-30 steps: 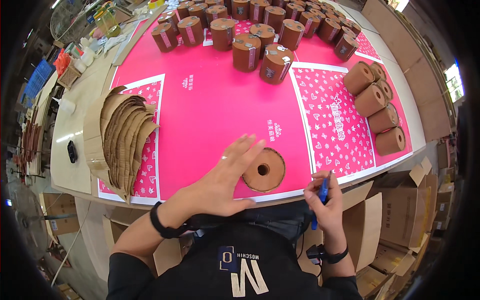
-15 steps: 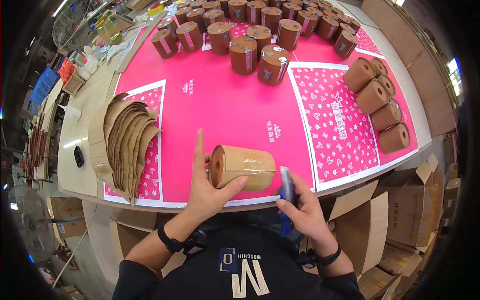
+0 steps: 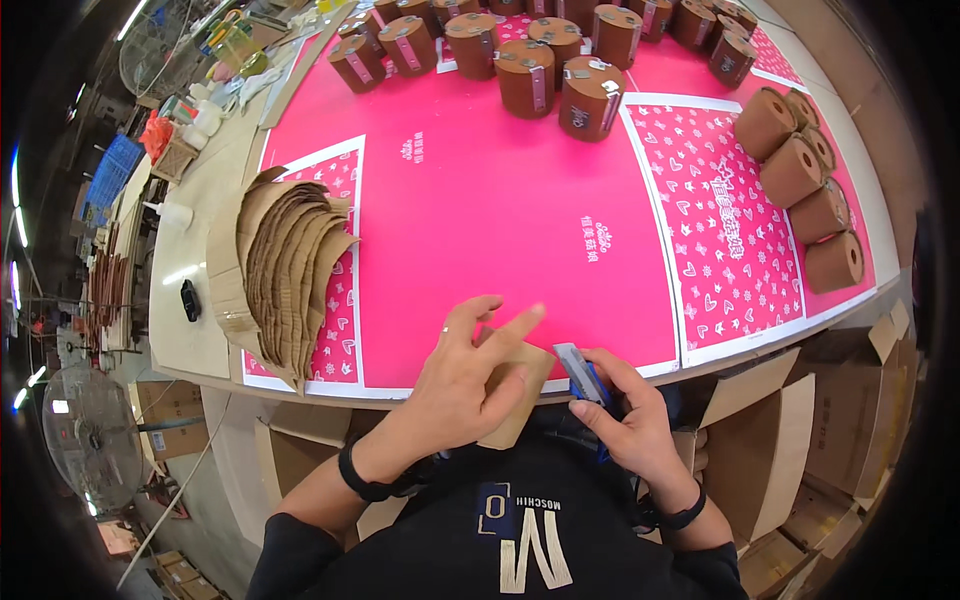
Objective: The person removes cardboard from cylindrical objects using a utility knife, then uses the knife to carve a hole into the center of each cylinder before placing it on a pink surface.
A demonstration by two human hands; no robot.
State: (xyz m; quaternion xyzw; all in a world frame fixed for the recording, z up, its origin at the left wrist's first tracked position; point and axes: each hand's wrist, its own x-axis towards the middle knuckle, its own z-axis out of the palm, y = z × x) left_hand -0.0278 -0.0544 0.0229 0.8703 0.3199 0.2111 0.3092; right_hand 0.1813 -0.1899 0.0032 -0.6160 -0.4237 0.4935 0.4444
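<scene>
A brown cylinder wrapped in tan cardboard [image 3: 525, 402] is tilted at the table's front edge, close to my body. My left hand [image 3: 465, 385] has its thumb along the wrap and its fingers bent over the upper end, the index finger stretched out. The hand hides much of the cylinder. My right hand [image 3: 635, 410] is closed round a blue-handled tool with a flat grey end [image 3: 575, 372], which looks like a utility knife. Its grey end points toward the cylinder, and the two are close together. Pink printed sheets [image 3: 480, 220] cover the table.
Curved cardboard pieces [image 3: 285, 270] are stacked at the left. Several brown cylinders [image 3: 591, 98] with pink strips stand at the back; bare brown rolls [image 3: 835, 262] lie at the right. Below the table's right side are cardboard boxes [image 3: 755, 455]. A fan [image 3: 95, 435] stands at the left.
The wrapped cylinder has come off the pink sheet toward my body and turned from lying sideways to tilted. My left hand moved with it, and the whole view shifted slightly. My right hand still grips the tool.
</scene>
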